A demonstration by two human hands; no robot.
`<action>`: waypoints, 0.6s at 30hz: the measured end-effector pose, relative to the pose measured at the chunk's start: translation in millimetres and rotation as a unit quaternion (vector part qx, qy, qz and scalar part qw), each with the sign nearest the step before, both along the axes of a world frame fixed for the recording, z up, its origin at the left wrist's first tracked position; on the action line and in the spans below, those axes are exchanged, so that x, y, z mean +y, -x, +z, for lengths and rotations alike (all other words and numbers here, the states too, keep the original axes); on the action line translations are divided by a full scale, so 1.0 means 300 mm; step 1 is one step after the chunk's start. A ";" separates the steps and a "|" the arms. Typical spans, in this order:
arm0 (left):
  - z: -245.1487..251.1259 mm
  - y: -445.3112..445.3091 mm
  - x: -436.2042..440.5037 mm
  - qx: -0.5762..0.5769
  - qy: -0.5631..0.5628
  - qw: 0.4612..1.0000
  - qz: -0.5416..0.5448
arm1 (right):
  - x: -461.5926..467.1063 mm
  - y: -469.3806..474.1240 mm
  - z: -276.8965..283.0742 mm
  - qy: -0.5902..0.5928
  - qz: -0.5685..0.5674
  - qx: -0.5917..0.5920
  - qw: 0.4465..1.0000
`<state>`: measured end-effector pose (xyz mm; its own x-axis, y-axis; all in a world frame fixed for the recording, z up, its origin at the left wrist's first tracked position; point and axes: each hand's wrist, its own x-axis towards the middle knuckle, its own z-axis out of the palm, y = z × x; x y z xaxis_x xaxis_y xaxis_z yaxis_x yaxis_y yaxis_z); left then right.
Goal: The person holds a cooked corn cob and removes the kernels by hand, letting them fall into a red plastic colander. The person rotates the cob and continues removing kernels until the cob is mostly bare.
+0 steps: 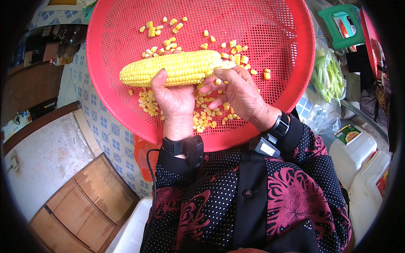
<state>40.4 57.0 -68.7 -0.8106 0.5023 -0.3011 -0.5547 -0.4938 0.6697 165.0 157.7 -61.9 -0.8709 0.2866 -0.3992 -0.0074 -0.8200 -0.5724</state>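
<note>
An ear of yellow corn (171, 68) lies level across my left hand (177, 98). That hand is wrapped around the cob from below, thumb in front and fingertips showing behind. My right hand (242, 90) has its thumb against the pale stalk end (227, 64), with its other fingers spread below. A loose kernel (218, 81) shows beside those fingers. Beneath both hands is a red plastic mesh basket (126, 117), round and shallow. Loose kernels (204, 121) are scattered on its mesh, singly and in small joined rows. The cob and hands hide some of them.
A green plastic stool (343, 41) stands at the upper right. Below it are bagged green vegetables (327, 76), a clear plastic bag (321, 118) and white containers (354, 151). Wooden cabinet doors (85, 202) are at lower left, beside the blue-patterned tile floor (117, 142).
</note>
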 end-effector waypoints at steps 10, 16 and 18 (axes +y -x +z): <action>0.008 -0.013 0.007 0.002 0.030 0.999 0.012 | -0.007 0.010 0.009 -0.051 -0.009 -0.038 0.998; 0.009 -0.005 0.003 -0.011 0.008 1.000 0.001 | -0.011 0.006 0.003 -0.045 -0.017 -0.022 0.999; 0.009 -0.003 0.001 -0.009 0.008 1.000 -0.004 | -0.011 0.011 -0.003 -0.056 -0.005 -0.025 0.998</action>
